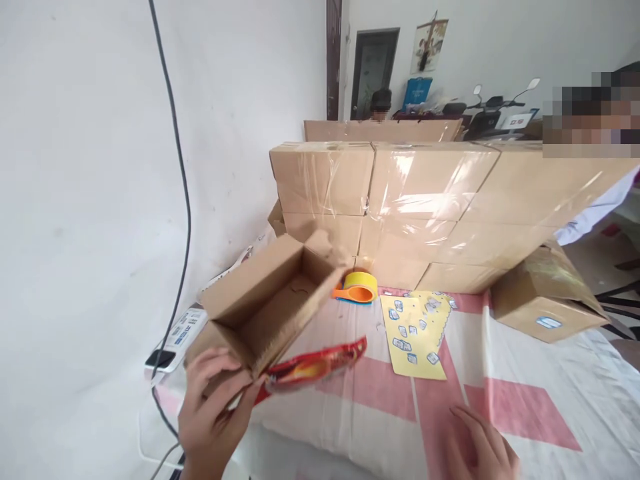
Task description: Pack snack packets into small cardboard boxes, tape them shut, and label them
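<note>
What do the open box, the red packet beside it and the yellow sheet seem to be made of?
The open box looks like plain brown corrugated cardboard, matte, with rough flap edges. The red packet seems to be plastic or foil film, given its glossy, crinkled surface. The yellow sheet looks like thin paper backing carrying small labels; it lies flat and dull. The left hand holds the box and the packet.

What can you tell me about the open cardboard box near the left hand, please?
The open cardboard box is plain brown corrugated card, long and narrow, with its flaps standing up and its inside looking empty. It is tilted, with the opening turned up and toward the camera. The left hand holds its near corner, fingers on the outer wall. A red snack packet lies against its lower edge, pinched by the same hand. The box is above the pink and white cloth, in front of the stacked taped cartons.
</note>
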### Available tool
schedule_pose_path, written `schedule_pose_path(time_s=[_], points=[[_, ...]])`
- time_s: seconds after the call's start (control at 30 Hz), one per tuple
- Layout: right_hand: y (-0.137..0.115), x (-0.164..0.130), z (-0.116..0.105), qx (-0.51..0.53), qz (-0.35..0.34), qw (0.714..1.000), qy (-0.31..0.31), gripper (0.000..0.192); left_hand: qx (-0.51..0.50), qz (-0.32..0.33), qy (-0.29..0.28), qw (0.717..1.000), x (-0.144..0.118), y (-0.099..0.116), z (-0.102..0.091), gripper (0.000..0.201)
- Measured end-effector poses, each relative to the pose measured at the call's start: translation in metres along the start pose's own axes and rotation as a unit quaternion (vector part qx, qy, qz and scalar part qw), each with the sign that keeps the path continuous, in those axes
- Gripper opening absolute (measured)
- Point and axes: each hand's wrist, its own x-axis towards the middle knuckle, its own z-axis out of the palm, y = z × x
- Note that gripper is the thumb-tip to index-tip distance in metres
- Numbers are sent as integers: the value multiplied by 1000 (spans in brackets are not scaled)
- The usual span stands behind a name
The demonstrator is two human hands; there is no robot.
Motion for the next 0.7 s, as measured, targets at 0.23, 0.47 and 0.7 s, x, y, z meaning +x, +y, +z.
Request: schedule_pose_path(time_s=[0.23, 0.47, 0.7], points=[[-111, 37, 10, 370, -19, 858, -355, 77, -103, -112, -121, 981, -65, -4, 21, 19], [-178, -3, 14, 383, -4, 820, -426, 70, -87, -133, -128, 979, -69, 9, 29, 12], [-217, 0, 22, 235, -10, 867, -439, 22, -95, -154, -97, 979, -69, 11, 33, 10]])
